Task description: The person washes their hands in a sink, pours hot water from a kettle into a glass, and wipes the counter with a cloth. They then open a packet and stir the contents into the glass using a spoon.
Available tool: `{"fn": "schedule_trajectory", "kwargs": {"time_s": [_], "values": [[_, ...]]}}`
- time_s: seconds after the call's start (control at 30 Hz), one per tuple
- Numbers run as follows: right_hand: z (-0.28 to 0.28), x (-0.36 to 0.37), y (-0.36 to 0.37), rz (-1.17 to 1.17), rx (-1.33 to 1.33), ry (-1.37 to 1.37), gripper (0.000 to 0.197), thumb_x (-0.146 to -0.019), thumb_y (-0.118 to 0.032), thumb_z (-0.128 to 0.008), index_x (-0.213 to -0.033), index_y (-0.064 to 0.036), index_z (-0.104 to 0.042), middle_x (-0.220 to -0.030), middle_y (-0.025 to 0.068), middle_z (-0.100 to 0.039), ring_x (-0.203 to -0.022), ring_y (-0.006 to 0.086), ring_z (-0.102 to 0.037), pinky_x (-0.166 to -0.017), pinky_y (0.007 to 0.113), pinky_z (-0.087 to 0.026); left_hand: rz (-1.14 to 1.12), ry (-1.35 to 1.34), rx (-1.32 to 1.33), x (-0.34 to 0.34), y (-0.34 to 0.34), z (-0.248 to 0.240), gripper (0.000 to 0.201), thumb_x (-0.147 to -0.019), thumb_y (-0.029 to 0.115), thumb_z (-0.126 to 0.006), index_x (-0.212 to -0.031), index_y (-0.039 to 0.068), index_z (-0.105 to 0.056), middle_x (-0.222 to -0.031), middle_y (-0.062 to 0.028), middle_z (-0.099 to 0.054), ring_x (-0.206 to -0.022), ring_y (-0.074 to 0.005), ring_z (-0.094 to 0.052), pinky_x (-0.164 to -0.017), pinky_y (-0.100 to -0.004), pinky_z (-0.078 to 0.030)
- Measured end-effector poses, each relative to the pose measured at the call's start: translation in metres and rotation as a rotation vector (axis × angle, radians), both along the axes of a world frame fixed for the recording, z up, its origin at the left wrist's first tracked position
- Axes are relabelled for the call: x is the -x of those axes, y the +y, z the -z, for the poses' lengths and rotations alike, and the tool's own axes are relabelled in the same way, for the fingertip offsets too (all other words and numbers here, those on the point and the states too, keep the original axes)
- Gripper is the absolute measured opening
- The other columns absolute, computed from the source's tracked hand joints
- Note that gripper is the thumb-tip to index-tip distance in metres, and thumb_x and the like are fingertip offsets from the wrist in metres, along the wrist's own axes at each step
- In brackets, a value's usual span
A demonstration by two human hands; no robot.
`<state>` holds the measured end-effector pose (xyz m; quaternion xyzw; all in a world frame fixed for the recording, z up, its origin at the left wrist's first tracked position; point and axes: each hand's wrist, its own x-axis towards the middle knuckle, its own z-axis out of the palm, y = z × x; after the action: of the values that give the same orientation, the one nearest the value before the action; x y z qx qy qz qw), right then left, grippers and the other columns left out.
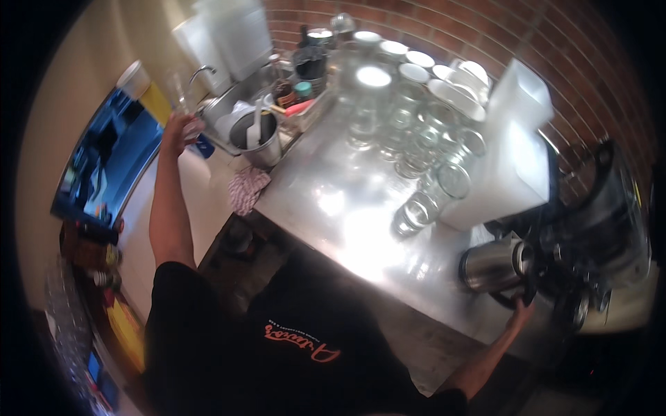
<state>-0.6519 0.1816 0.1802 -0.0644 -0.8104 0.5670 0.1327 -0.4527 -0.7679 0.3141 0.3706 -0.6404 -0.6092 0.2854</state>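
Observation:
At the far left my left hand (182, 132) is raised, its fingers closed round a tall clear vessel (182, 96) that looks like a glass or bottle; its outline is blurred. Near the right end of the steel counter (305, 201), my right hand (520, 310) has its fingers on the black handle of a stainless steel jug (489, 266). The jug leans, its body pointing left over the counter. Part of the handle is hidden by my fingers.
Several clear glasses (416, 215) and white cups (415, 73) crowd the counter's back. White plastic containers (496, 184) and a dark appliance (596, 215) stand at right. A steel bucket (258, 142) with utensils, a sink tap (203, 69) and a checked cloth (248, 188) are at left.

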Motion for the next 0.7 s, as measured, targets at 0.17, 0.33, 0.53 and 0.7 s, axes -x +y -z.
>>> {"fn": "schedule_trajectory", "kwargs": {"time_s": [0.17, 0.33, 0.53, 0.7], "values": [[-0.04, -0.005, -0.067, 0.184, -0.066, 0.05, 0.025, -0.071, -0.01, -0.067, -0.093, 0.0019, -0.061, -0.074, 0.0025, -0.056, -0.065, 0.0126, -0.051, -0.06, 0.027, -0.041, -0.114, 0.083, -0.104, -0.02, -0.002, 0.004, 0.039, -0.076, 0.021, -0.066, -0.108, 0.009, -0.048, -0.095, -0.0084, -0.058, -0.082, -0.024, -0.062, -0.066, -0.0395, -0.05], [-0.131, -0.044, -0.081, 0.29, -0.069, 0.355, 0.035, -0.079, -0.013, -0.065, -0.109, 0.0032, -0.058, -0.079, 0.0039, -0.055, -0.069, 0.0118, -0.05, -0.062, 0.027, -0.04, -0.124, -0.092, 0.207, -0.013, -0.041, 0.005, 0.05, -0.071, 0.011, -0.069, -0.117, 0.002, -0.051, -0.086, -0.0095, -0.062, -0.069, -0.0187, -0.063, -0.059, -0.0303, -0.051], [-0.297, -0.078, -0.24, 0.339, -0.2, 0.579, 0.023, -0.062, -0.007, -0.07, -0.078, 0.0085, -0.066, -0.065, 0.013, -0.057, -0.052, 0.0211, -0.048, -0.05, 0.037, -0.04, -0.058, -0.298, 0.305, 0.02, -0.098, -0.015, 0.072, -0.064, 0.007, -0.068, -0.132, 0.005, -0.046, -0.076, -0.0105, -0.064, -0.066, -0.0149, -0.062, -0.059, -0.0284, -0.05], [-0.38, -0.046, -0.286, 0.322, -0.233, 0.442, 0.042, -0.085, -0.029, -0.063, -0.114, 0.001, -0.059, -0.085, 0.0046, -0.054, -0.075, 0.0169, -0.049, -0.069, 0.029, -0.041, -0.016, -0.635, 0.901, 0.086, -0.156, -0.017, 0.046, -0.066, 0.016, -0.065, -0.111, 0.006, -0.061, -0.1, -0.0171, -0.065, -0.095, -0.0298, -0.062, -0.083, -0.0378, -0.048]]}}
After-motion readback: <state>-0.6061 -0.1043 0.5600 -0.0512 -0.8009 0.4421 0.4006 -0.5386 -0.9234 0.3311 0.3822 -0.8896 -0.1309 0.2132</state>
